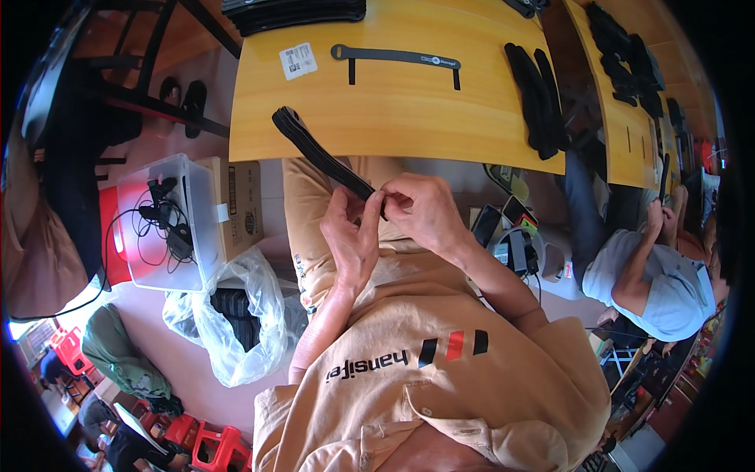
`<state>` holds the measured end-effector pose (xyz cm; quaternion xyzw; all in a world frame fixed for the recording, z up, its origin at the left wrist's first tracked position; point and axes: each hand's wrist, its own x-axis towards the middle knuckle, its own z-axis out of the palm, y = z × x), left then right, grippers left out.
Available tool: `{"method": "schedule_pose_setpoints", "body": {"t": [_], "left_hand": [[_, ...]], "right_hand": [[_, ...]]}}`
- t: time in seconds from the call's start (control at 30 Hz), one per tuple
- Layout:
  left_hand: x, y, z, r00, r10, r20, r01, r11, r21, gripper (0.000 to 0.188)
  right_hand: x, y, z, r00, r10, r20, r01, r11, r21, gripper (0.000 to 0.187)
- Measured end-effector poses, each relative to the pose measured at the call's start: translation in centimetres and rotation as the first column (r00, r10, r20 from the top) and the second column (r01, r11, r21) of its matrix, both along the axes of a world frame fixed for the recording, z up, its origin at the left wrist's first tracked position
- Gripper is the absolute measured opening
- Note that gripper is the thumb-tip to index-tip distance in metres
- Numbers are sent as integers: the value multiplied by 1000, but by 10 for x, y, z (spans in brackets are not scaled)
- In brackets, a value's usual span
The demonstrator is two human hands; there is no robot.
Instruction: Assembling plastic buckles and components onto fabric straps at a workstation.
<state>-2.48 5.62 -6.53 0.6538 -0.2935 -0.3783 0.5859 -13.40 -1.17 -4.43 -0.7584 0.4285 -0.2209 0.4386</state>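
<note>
Just off the table's near edge, my left hand (pixel 351 236) is closed around the lower end of a stack of black straps (pixel 318 152), whose far end tilts up over the wooden table (pixel 377 118). The fingers of my right hand (pixel 429 211) pinch that same lower end; the exact grip is partly hidden by the fingertips. Farther back lies a single dark strap (pixel 397 57) with a slotted end and pale print. Two short black strips (pixel 351 71) show beneath it. A white label (pixel 297 61) sits to its left.
Black strap bundles lie at the table's back left (pixel 295 14) and right edge (pixel 535 98). Left of my legs stand a clear bin (pixel 177 224) with cables, a cardboard box (pixel 240 200) and a plastic bag (pixel 252 330). A co-worker (pixel 653 275) sits at the right.
</note>
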Motion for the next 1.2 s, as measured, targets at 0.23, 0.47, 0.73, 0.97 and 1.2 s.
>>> {"method": "schedule_pose_setpoints", "body": {"t": [0.23,0.47,0.73,0.97,1.2], "left_hand": [[5,-1,-5,997,-43,65,46,998,-37,15],[4,-2,3,997,-36,-61,35,999,-15,13],[2,-1,-4,995,3,-100,-11,997,-77,13],[9,2,-3,1000,-15,-21,14,999,-30,15],[10,3,1,977,7,-212,-19,998,-54,15]], "right_hand": [[4,-4,3,1000,-6,-28,6,1000,-20,6],[5,-6,4,999,17,-51,-23,991,-130,9],[3,1,3,999,-21,-35,16,989,-146,7],[1,1,2,999,15,-50,-19,998,-63,10],[2,-5,5,1000,22,0,-21,988,154,8]]}}
